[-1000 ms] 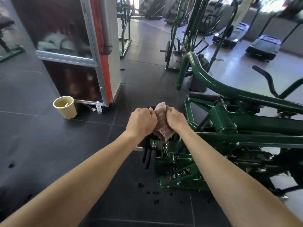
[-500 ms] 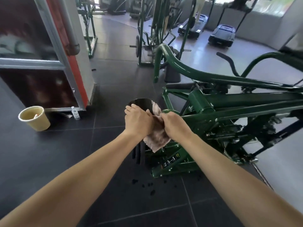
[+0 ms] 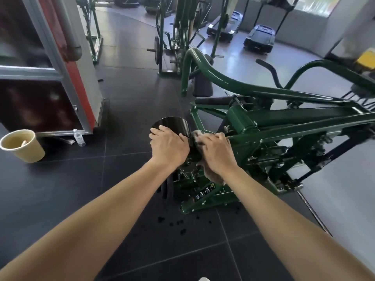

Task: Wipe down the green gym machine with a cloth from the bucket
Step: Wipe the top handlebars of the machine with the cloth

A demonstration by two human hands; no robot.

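Note:
The green gym machine (image 3: pixel 284 122) lies low across the right half of the view. My right hand (image 3: pixel 217 151) holds a pinkish-brown cloth (image 3: pixel 214 178) bunched under the palm and presses it on the frame beside the black roller pad (image 3: pixel 172 124). One end of the cloth hangs below my wrist. My left hand (image 3: pixel 168 147) sits on top of that pad with its fingers curled over the near edge. The yellow bucket (image 3: pixel 30 153) stands on the floor at far left, something pale inside it.
A red and grey pillar with a metal-framed panel (image 3: pixel 67 78) stands behind the bucket, a small plastic bottle (image 3: pixel 80 137) at its foot. Dark wet drops (image 3: pixel 174 222) spot the black floor tiles below the machine. More green machines (image 3: pixel 178 33) and treadmills (image 3: pixel 259 37) stand further back.
My left hand has let go of the cloth and moved onto the black pad. My right hand carried the cloth right, onto the green frame. The view has shifted, so the bucket sits further left.

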